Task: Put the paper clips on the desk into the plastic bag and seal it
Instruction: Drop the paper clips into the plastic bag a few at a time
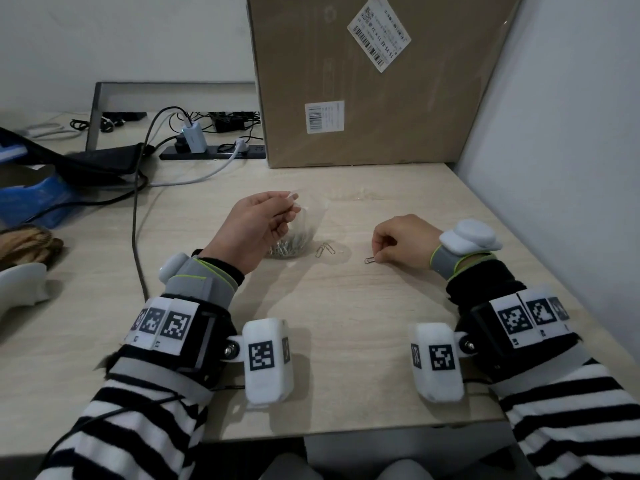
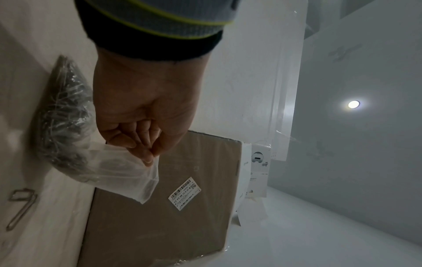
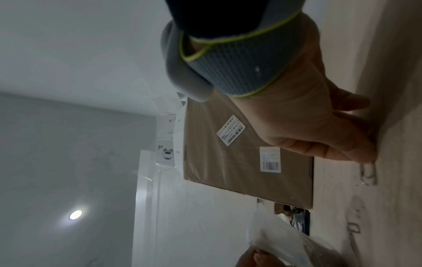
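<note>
A clear plastic bag [image 1: 294, 237] holding a heap of silver paper clips stands on the desk [image 1: 346, 306]. My left hand [image 1: 263, 223] pinches its top edge and holds it upright; the left wrist view shows the bag [image 2: 109, 168] hanging from my fingertips [image 2: 146, 155]. Two loose paper clips [image 1: 325, 250] lie just right of the bag, also visible in the left wrist view as clips [image 2: 20, 207]. Further right, my right hand [image 1: 398, 244] pinches a single paper clip [image 1: 370, 260] that lies on the desk; the right wrist view shows that clip [image 3: 367, 173] below the fingers.
A large cardboard box [image 1: 374, 81] stands at the back of the desk against the white wall [image 1: 554, 133] on the right. A power strip [image 1: 211, 152] with cables, a blue and black bag [image 1: 52, 181] and a white object [image 1: 24, 285] occupy the left side.
</note>
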Available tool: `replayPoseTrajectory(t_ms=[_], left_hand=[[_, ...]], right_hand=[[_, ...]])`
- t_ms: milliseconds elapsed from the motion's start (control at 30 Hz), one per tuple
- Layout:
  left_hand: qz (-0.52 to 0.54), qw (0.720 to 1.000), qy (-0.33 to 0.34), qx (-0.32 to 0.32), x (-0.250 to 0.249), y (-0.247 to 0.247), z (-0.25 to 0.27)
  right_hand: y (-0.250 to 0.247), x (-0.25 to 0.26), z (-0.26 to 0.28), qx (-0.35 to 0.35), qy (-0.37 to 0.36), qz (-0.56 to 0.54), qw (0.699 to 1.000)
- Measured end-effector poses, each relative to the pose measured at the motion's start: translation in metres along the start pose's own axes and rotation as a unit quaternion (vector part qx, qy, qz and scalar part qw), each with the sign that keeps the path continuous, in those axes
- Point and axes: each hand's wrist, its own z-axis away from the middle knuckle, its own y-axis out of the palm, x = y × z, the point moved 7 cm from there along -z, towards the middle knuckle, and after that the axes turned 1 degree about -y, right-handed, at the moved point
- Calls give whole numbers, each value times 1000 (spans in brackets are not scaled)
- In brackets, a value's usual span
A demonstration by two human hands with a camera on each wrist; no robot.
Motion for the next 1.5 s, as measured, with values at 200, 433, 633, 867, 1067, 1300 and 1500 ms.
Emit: replayPoseTrajectory(t_ms=[200, 433, 633, 867, 1067, 1300, 1500], left_hand=[[28, 1000, -8, -4, -1, -4, -1], [37, 999, -9, 2, 0, -4, 0], [40, 999, -10, 3, 1, -4, -1], [42, 999, -12, 1, 1, -5, -1], [43, 999, -17, -1, 2, -5, -2], [65, 998, -20, -13, 2, -12, -5], [65, 997, -25, -18, 1, -14, -6]], right_hand=[[-16, -17, 8, -93, 36, -311, 945], [-14, -13, 0, -50, 103, -761, 639], [5, 2, -15, -19, 160, -826, 540], [11, 13, -19, 25, 196, -723, 662], [13, 30, -24, 41, 196, -475, 857], [0, 60, -27, 51, 192, -59, 978], [4, 74, -24, 82, 163, -72, 980]])
